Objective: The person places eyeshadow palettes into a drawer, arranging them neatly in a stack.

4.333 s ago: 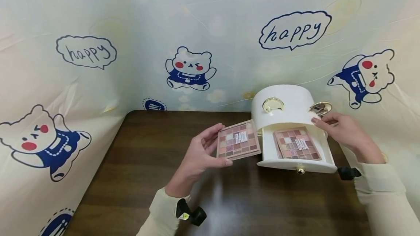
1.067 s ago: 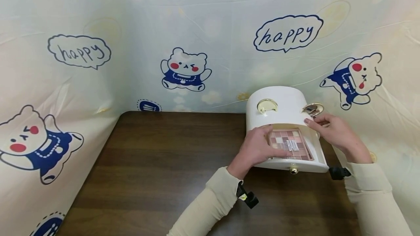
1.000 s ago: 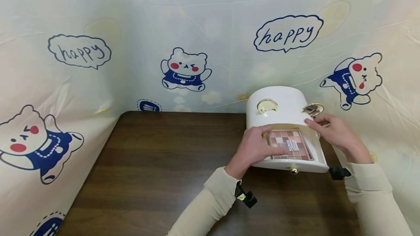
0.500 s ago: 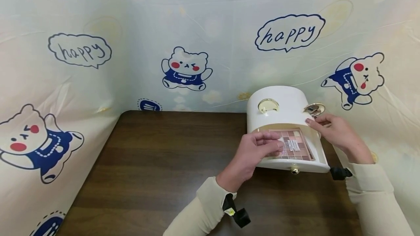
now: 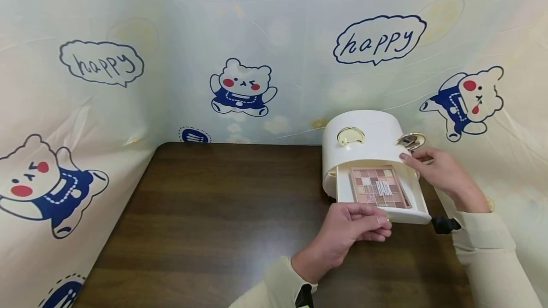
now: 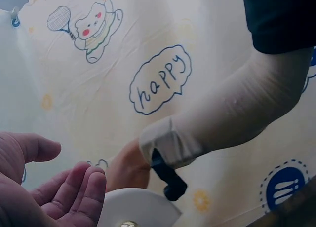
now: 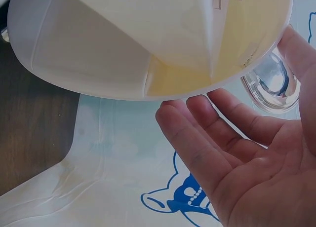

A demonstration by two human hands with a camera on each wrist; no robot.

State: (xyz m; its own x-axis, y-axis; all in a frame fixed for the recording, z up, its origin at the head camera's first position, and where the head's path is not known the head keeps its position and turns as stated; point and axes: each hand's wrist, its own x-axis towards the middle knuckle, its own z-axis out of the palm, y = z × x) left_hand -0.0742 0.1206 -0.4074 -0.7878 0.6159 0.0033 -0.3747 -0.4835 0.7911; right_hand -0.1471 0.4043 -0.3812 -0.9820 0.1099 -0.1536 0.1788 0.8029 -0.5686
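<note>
A white rounded drawer box stands at the back right with its drawer pulled out. In the drawer lies an eyeshadow palette lettered "BACK", with the edge of another palette showing beneath it. My left hand is at the drawer front, fingers loosely bent and thumb apart from them; the gold knob is just beyond the fingertips in the left wrist view. My right hand holds the box's right side, thumb on the front rim and fingers against the outer wall.
Two gold discs, one at the left and one at the right, stick out from the box like ears. Brown wood tabletop spreads to the left. A cloth printed with bears surrounds it.
The palette held by my left hand earlier now lies stacked in the drawer. That hand let go, drew back and moved down to the drawer front. My right hand has stayed on the box.
</note>
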